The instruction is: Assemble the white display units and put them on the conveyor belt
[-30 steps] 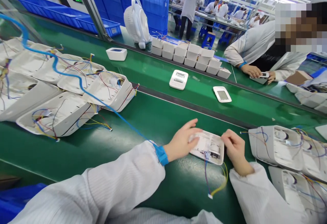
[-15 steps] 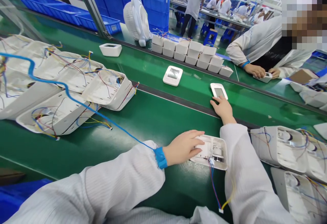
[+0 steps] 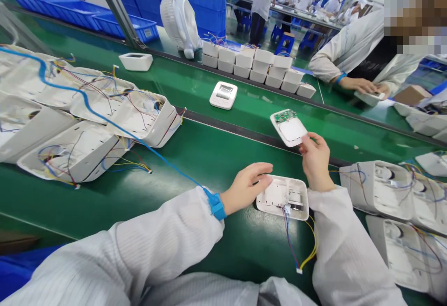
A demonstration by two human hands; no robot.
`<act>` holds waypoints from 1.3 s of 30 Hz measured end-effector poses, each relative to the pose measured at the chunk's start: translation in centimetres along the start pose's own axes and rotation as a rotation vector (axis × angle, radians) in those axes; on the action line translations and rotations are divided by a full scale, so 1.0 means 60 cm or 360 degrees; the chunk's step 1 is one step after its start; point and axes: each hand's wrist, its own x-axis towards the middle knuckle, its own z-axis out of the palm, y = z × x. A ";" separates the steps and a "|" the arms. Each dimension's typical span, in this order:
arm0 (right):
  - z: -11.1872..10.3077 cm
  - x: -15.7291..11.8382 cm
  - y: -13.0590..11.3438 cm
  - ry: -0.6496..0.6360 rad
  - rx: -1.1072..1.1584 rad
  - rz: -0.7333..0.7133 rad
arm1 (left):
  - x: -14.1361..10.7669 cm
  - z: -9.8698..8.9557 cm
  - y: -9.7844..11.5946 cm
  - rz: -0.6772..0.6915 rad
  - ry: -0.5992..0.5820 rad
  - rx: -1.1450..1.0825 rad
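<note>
My right hand [image 3: 317, 160] pinches the lower right corner of a white front cover [image 3: 292, 131], lifted and tilted so its inner side with a green circuit board [image 3: 285, 116] faces me. On the green bench below lies an open white housing [image 3: 272, 192], its inside up, with a motor-like part at its right. Coloured wires [image 3: 287, 231] run from it to a small white plug near the bench's front. My left hand [image 3: 248, 187] is at the housing's left edge, fingers stretched and slightly apart, holding nothing. A blue wrist strap with a cord circles that wrist.
Wired white housings [image 3: 139, 115] are stacked at left, more housings [image 3: 391, 189] at right. A display unit [image 3: 223, 95] and another white unit [image 3: 136, 61] lie on the far strip. Behind stand a fan [image 3: 179, 19] and stacked housings [image 3: 251, 64]. A co-worker's hands [image 3: 366, 87] hold a white part.
My right hand has picked up the front cover from the far strip and turned its inner side toward me. My left hand has drawn back to the housing's edge. The display unit has shifted left.
</note>
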 end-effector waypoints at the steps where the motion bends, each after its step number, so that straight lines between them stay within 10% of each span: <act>1: -0.003 -0.028 -0.017 -0.0171 0.0157 0.0042 | 0.000 0.001 -0.001 -0.0057 0.0013 -0.0140; 7: -0.056 -0.170 -0.116 -0.1366 -0.0129 -0.0067 | -0.014 0.000 -0.004 0.0017 -0.0112 -0.0307; 12: -0.158 -0.202 -0.144 -0.1205 -0.0733 -0.0810 | -0.012 -0.005 0.001 -0.0101 -0.0170 -0.0738; 15: -0.204 -0.227 -0.154 -0.1479 -0.0968 -0.0959 | -0.009 -0.009 0.008 -0.0196 -0.0156 -0.0792; 22: -0.193 -0.261 -0.169 -0.1680 -0.0857 -0.1251 | 0.006 0.023 0.016 -0.0291 -0.0280 -0.1117; 26: -0.165 -0.212 -0.171 -0.1697 -0.0444 -0.0997 | 0.011 0.032 0.011 -0.0336 -0.0180 -0.1174; 33: -0.095 -0.163 -0.124 -0.1317 0.0540 0.0261 | -0.005 0.011 0.012 -0.0355 -0.0255 -0.1096; 39: -0.088 -0.187 -0.106 -0.0961 0.0210 0.0280 | -0.011 0.018 0.019 -0.0318 -0.0206 -0.0952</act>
